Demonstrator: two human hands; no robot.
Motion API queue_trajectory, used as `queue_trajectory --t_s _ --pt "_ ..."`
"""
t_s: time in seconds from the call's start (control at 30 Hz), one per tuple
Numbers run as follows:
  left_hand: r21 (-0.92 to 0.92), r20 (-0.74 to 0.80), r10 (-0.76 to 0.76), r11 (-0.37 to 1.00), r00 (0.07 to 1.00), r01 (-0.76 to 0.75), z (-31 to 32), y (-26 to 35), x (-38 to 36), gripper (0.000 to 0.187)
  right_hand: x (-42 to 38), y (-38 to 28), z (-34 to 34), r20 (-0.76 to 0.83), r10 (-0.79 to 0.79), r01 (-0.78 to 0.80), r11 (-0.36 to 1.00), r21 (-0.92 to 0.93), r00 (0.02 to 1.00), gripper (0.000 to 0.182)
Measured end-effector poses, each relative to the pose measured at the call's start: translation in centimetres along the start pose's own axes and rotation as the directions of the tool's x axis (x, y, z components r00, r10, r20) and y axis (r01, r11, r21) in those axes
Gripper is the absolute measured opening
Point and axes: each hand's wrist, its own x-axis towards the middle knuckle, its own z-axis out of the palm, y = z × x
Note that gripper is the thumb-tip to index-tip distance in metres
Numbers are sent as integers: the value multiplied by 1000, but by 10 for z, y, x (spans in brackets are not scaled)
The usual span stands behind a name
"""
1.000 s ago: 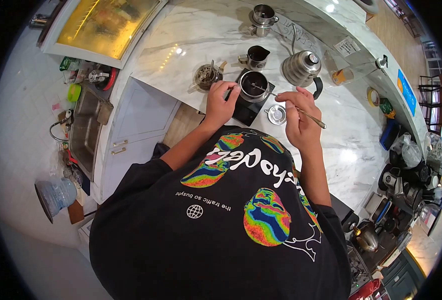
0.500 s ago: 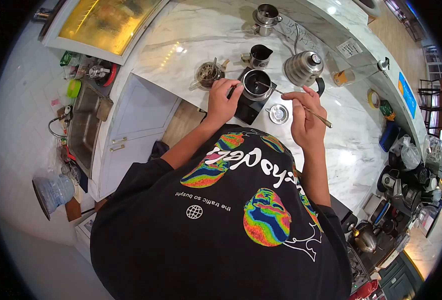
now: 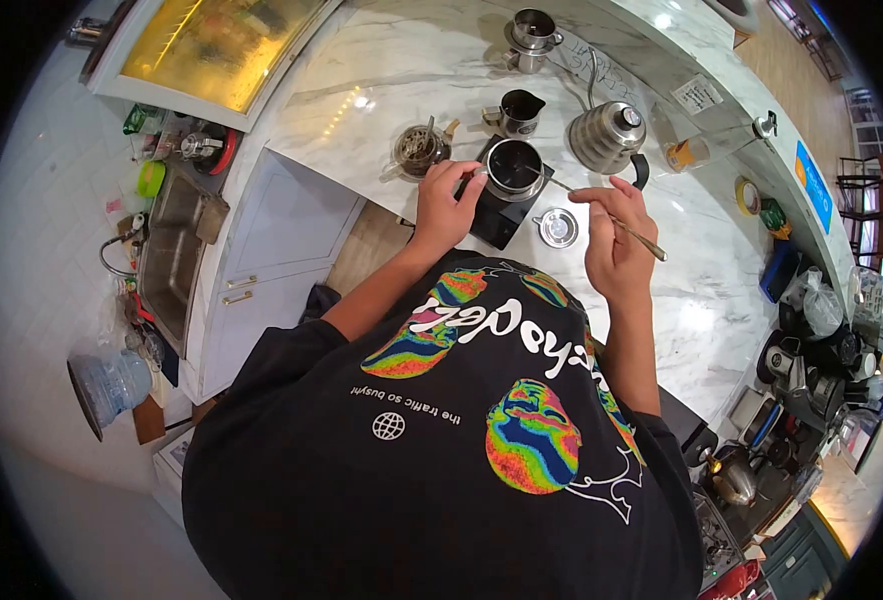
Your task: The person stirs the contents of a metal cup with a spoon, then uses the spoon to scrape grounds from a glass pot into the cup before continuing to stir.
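A round metal cup [image 3: 515, 188] with a dark inside stands on a black scale [image 3: 494, 226]. My left hand [image 3: 448, 206] is closed at the cup's left side, fingers and thumb pinching its edge or a handle there; the exact grip is partly hidden. In my right hand [image 3: 622, 238] is a long thin spoon [image 3: 646, 241], gripped along its handle. It slants down to the left, its far end inside the cup. A small round metal lid or filter piece [image 3: 559, 228] lies on the counter between the scale and my right hand.
Left of the cup stands a glass pot [image 3: 419, 148] with a spoon in it. Behind are a metal pitcher [image 3: 519, 113], a gooseneck kettle [image 3: 608, 137] and a stacked metal coffee filter [image 3: 534, 40]. A sink [image 3: 170, 250] lies far left; crowded kitchenware [image 3: 812, 370] sits at right.
My right hand has shifted slightly right, and the spoon has swung toward the cup's right edge. My left hand stays at the cup.
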Motion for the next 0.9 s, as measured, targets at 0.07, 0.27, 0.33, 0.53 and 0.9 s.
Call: queue_trajectory --t_s 0.07,0.27,0.33,0.53,0.9 --pt "1 -11 -14 1000 1000 14 1 -1 -1 20 1 0 -3 13 -8 7 1000 9 1000 16" --pt "-25 -19 -58 998 998 58 3 -1 -2 21 2 -3 3 52 -13 11 999 35 999 17" --pt "-33 -23 -54 998 998 54 2 -2 -1 21 3 -1 6 63 6 -9 999 39 998 17" --pt "-10 -37 -61 998 997 60 0 1 -3 21 3 7 -5 64 -66 65 998 22 996 16" --pt "-31 -12 -55 998 998 55 -1 -3 -2 21 6 11 -6 57 -72 70 997 36 996 14"
